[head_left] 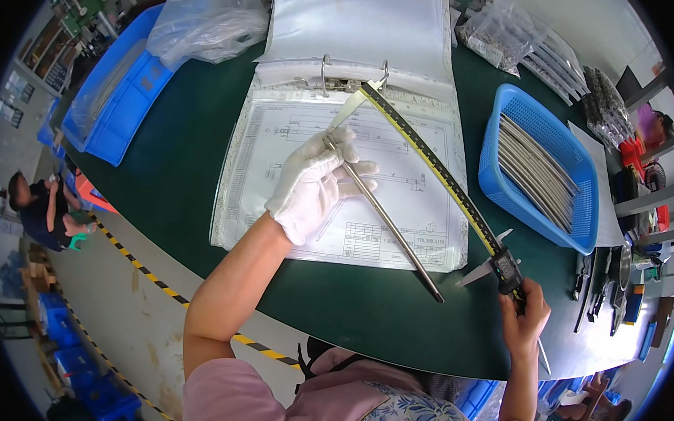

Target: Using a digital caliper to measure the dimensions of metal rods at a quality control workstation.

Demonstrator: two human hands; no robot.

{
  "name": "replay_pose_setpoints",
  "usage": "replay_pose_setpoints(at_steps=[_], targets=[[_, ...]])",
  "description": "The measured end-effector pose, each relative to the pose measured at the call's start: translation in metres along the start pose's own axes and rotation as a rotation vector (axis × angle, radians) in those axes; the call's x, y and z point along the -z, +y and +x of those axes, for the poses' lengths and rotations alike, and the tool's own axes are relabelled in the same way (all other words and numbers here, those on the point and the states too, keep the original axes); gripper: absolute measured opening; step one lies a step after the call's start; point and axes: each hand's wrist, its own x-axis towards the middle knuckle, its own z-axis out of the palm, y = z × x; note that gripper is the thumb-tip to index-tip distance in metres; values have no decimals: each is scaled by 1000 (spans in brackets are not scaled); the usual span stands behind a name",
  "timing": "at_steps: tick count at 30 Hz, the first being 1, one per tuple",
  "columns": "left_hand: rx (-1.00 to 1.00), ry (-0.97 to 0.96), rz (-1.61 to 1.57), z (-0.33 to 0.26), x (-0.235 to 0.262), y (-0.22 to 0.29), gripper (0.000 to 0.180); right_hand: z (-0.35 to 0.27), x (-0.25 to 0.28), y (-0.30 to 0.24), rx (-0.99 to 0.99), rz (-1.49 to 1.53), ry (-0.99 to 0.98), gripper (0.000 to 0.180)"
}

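Green worktable (197, 164) under open drawing binder (361, 95) | my gloved left hand (313, 185) closed around metal rod (387, 219) lying over the drawing | my bare right hand (524, 319) pinching long caliper (442, 178) at its slider | blue basket (537, 166) of rods right

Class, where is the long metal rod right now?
In the head view, the metal rod lies slantwise over the drawing sheet, held by the gloved left hand, beside the long caliper.
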Motion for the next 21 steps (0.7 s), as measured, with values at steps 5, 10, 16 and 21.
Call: replay_pose_setpoints(at_steps=[5, 10, 16, 21], targets=[[15, 12, -3, 3, 0, -1, 16, 1, 0, -1, -31, -37, -5, 25], [6, 5, -8, 4, 4, 0, 16, 4, 0, -2, -9, -44, -15, 25], [-22, 10, -16, 7, 4, 0, 15, 0, 5, -1, -9, -36, 24, 26], [-42, 5, -51, 8, 7, -1, 17, -6, 16, 0, -13, -67, 25, 27]])
